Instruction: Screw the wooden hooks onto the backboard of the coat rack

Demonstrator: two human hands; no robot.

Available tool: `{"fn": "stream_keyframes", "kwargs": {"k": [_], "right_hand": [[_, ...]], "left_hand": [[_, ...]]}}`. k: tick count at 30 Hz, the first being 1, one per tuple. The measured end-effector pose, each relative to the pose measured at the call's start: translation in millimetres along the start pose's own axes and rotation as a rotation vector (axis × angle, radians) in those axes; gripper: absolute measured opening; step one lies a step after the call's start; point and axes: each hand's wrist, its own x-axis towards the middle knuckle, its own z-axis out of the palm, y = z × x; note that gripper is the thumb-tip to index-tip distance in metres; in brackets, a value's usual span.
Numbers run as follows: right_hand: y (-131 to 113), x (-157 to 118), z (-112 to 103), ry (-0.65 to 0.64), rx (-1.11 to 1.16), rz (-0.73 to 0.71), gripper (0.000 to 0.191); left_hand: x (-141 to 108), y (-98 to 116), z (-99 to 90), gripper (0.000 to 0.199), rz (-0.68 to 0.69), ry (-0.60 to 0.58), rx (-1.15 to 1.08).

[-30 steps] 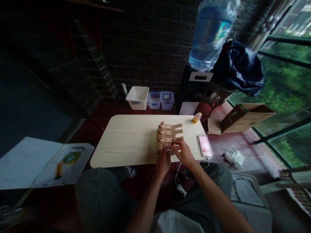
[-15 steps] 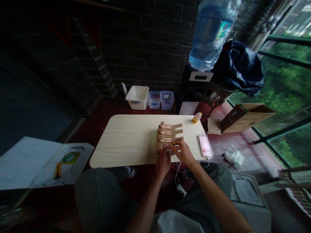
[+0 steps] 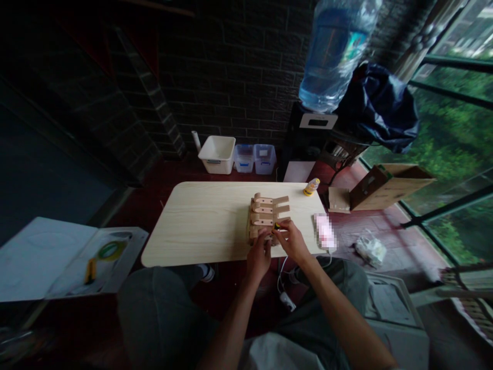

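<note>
On the pale wood-grain table point(image 3: 208, 221) sits a brown wooden piece point(image 3: 264, 209) with several lighter wooden slats across it, their ends sticking out to the right. My right hand point(image 3: 295, 241) pinches a small yellow-and-black tool point(image 3: 277, 225) over the near part of the wooden piece; its exact kind is too small to tell. Close beside it, my left hand point(image 3: 259, 257) has its fingers closed at the near end of the wooden piece. Whatever lies between those fingers is hidden.
A yellow-capped bottle point(image 3: 311, 187) stands at the table's far right corner. A pink blurred item point(image 3: 324, 231) lies at the right edge, with a white cable below. Beyond are a white bin point(image 3: 217, 155), a water dispenser point(image 3: 319, 122) and a cardboard box point(image 3: 379, 187). An open case point(image 3: 131, 252) is at left.
My right hand and the small yellow-and-black tool have shifted slightly, the tool tilting a little to the right. My left hand and the wooden piece stay in place.
</note>
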Motion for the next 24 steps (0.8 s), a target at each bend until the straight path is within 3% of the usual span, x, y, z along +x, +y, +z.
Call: {"fn": "stream_keyframes", "kwargs": {"k": [7,17,24], "right_hand": [[-16.3,1.1,-5.9,-0.075,-0.029,-0.092,0.025],[-3.7,0.8,-8.0,0.003,0.009,0.001,0.025],[-16.0,2.1,-12.0,-0.084,0.005,-0.024,0.023]], "left_hand": [[1.8,3.0,-1.6,0.036,0.022,0.009,-0.020],[0.2,1.8,-1.0,0.034,0.011,0.011,-0.011],[1.1,1.0,-0.1,0.036,0.013,0.002,-0.011]]}}
